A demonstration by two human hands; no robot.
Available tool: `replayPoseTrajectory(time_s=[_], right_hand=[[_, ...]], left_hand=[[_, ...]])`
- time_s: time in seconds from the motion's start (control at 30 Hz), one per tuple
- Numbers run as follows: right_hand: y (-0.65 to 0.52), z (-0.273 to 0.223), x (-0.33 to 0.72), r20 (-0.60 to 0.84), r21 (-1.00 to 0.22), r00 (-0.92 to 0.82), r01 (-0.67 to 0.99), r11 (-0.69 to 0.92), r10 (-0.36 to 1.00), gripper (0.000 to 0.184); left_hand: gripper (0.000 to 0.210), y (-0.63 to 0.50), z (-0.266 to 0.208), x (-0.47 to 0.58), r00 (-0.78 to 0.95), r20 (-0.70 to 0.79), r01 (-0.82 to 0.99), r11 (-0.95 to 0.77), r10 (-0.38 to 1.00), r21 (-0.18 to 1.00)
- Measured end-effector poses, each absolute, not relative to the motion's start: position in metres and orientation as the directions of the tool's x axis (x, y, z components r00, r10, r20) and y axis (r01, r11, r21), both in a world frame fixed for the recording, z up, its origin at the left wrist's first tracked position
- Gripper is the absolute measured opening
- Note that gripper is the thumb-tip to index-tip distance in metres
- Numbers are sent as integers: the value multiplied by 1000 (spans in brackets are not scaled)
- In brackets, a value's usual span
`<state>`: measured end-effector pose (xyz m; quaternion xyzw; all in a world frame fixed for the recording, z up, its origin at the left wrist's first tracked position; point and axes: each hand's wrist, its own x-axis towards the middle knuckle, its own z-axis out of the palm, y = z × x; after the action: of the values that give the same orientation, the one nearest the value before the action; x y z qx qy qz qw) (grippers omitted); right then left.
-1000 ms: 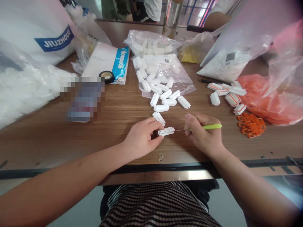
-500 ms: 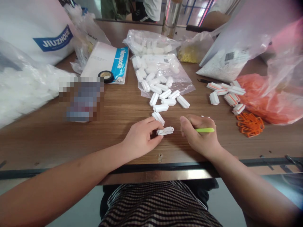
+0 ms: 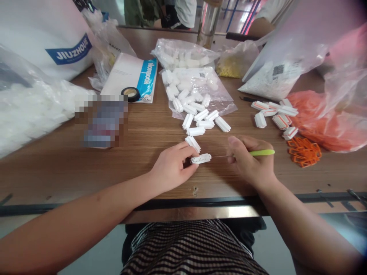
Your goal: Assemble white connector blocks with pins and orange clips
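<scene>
Between the thumb and fingers of my left hand (image 3: 172, 167) is a white connector housing (image 3: 201, 158) with rows of small holes, held just above the table near its front edge. My right hand (image 3: 250, 160) is closed round a thin metal pick with a lime-green handle (image 3: 262, 152). The pick's fine shaft points left, and its tip is close to the housing's right end; whether it touches cannot be made out. Behind my left hand lies another white housing (image 3: 193, 144), and several more trail back to an open clear bag (image 3: 226, 103).
To the right are white housings with orange strips (image 3: 281, 121), loose orange clips (image 3: 304, 152) and an orange-filled bag (image 3: 321, 122). A blurred flat object (image 3: 105, 121), black tape (image 3: 130, 94) and a notebook (image 3: 147, 78) lie left. Large bags (image 3: 34, 110) flank both sides. People are beyond the table.
My right hand has moved to the right with the pick, drawing its shaft away from the housing's end. My left hand keeps the housing in nearly the same place.
</scene>
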<state>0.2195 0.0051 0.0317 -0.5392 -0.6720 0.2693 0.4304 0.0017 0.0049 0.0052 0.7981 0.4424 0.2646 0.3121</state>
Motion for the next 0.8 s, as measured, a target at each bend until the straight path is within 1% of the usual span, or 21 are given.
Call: replayPoseTrajectory(time_s=[0.17, 0.53, 0.63, 0.8], right_hand=[[6, 28, 218, 253, -841, -58, 480, 249, 966, 46], [6, 27, 216, 235, -839, -65, 490, 237, 970, 46], [5, 29, 213, 249, -805, -84, 536, 254, 965, 46], [5, 32, 208, 305, -685, -176, 642, 344, 936, 44]], left_hand=[[12, 5, 5, 2, 469, 150, 545, -419, 871, 726], [12, 5, 6, 2, 464, 148, 545, -413, 873, 730], [14, 4, 5, 2, 463, 155, 544, -418, 873, 727], [14, 3, 5, 1, 467, 165, 541, -428, 869, 724]])
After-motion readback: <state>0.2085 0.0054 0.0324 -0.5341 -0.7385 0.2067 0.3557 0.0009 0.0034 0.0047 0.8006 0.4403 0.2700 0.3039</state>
